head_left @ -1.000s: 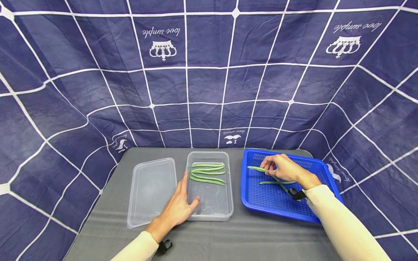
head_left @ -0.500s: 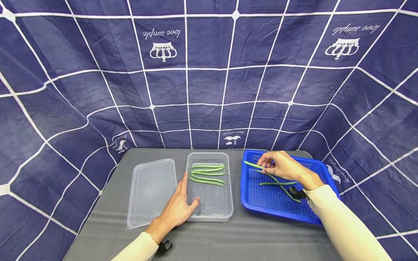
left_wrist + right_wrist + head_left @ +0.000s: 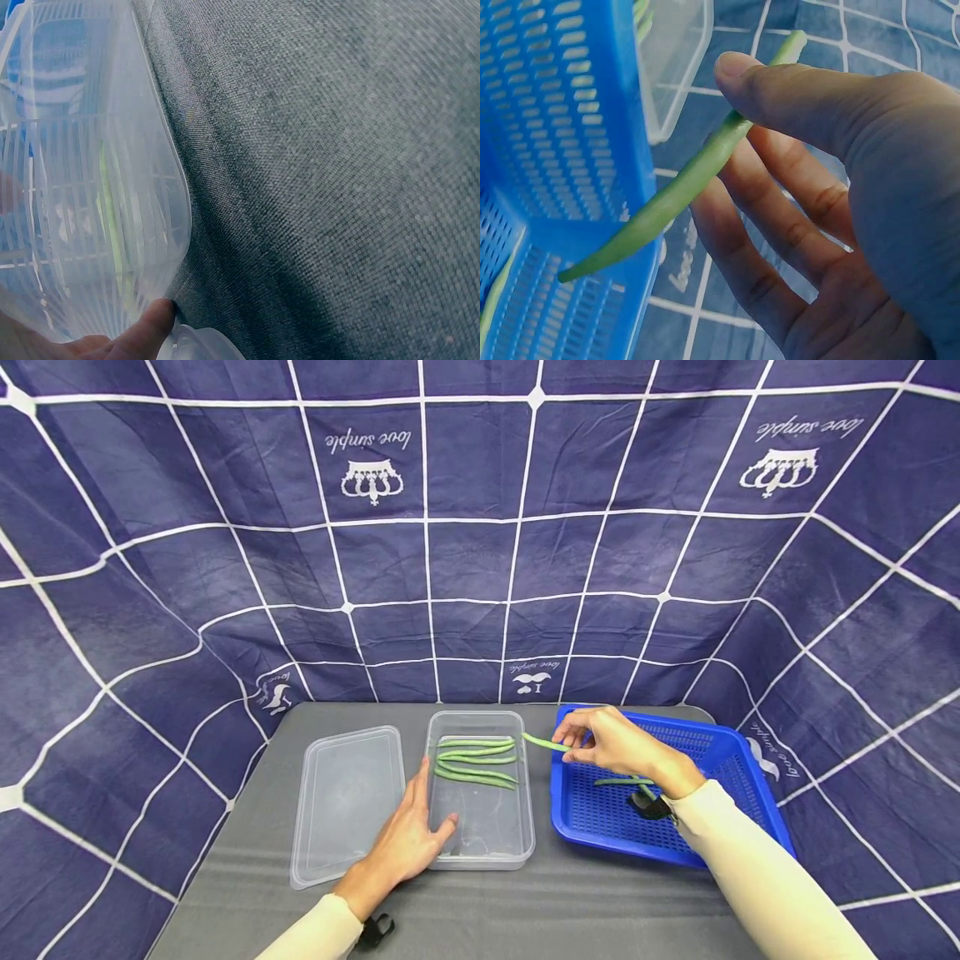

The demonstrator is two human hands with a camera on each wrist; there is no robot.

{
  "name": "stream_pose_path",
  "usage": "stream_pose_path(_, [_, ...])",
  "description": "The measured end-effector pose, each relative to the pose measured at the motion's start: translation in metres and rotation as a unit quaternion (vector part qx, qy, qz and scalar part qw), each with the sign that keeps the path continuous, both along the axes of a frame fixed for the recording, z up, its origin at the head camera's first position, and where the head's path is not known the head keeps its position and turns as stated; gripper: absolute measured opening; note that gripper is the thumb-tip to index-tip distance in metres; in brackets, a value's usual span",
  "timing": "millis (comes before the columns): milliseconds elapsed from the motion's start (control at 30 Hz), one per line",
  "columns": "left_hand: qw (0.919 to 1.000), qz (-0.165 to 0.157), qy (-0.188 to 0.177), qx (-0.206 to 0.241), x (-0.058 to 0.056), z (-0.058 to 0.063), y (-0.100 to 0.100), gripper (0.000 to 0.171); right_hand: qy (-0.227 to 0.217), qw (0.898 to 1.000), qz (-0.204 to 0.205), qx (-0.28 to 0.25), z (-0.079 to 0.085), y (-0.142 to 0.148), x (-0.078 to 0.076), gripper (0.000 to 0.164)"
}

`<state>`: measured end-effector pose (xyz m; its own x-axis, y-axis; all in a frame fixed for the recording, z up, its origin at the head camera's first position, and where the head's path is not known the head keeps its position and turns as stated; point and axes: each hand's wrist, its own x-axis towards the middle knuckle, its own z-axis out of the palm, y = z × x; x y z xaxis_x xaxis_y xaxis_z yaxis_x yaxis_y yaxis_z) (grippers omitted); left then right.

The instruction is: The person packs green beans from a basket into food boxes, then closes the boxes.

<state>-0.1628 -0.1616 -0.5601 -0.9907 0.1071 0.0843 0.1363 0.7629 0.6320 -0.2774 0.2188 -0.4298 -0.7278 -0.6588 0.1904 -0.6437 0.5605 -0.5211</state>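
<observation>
Green bean [image 3: 543, 742]: one, pinched near one end by the right hand [image 3: 615, 743], most of its length free, presumably for easy aligning; above the gap left of the basket.
Left hand [image 3: 412, 835]: well apart from the right, fingers extended along the clear container [image 3: 487, 822], apparently steadying it.
Beans in the container [image 3: 476, 766]: ahead of the left thumb, laid crosswise, probably for neatness.
Lid [image 3: 348, 810]: left of the left hand, flat on the surface [image 3: 480, 914], likely keeping access free.
Blue basket [image 3: 615, 831]: beneath the right hand, more beans inside.
</observation>
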Motion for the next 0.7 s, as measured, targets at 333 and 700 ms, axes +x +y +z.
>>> stream_pose_path(333, [0.9999, 0.004, 0.011, -0.007, 0.002, 0.002, -0.003, 0.111, 0.008, 0.999, 0.035, -0.006, 0.000, -0.038, 0.005, 0.023])
stream_pose_path(700, [1.0000, 0.000, 0.004, -0.008, 0.002, 0.001, -0.001, 0.111, 0.027, 0.999, 0.036, 0.020, -0.006, -0.074, 0.011, 0.023])
